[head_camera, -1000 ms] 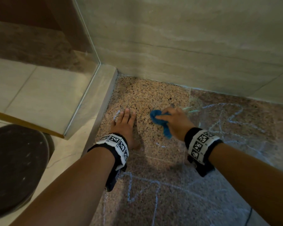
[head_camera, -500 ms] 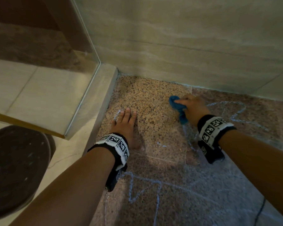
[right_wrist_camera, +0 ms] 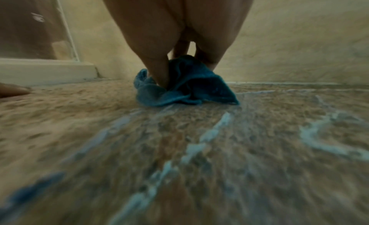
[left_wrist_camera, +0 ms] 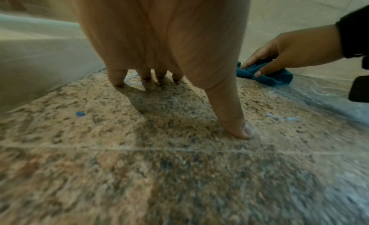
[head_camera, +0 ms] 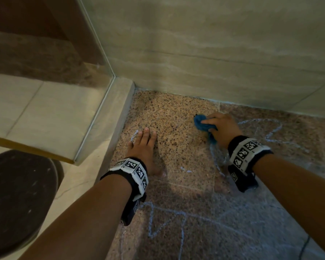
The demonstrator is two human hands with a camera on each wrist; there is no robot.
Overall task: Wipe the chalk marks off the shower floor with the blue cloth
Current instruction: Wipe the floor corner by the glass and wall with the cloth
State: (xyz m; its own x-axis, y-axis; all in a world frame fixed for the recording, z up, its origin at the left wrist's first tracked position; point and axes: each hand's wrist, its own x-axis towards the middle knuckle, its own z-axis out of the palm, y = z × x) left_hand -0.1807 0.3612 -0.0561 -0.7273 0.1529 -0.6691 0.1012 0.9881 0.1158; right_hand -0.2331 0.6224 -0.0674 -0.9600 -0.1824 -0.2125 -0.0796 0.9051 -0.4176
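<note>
The right hand (head_camera: 223, 126) grips the bunched cloth (head_camera: 202, 123) on the floor (head_camera: 176, 117) near the back wall (head_camera: 195, 62); its tail trails back toward the wrist. The left hand (head_camera: 144, 145) rests flat, fingers straight, beside chalk marks (head_camera: 217, 162).

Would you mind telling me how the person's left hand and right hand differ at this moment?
The left hand lies flat with straight fingers, holding nothing; the right hand grips the bunched blue cloth. The left sits nearer the curb, the right nearer the wall. Both press down on the shower floor.
</note>
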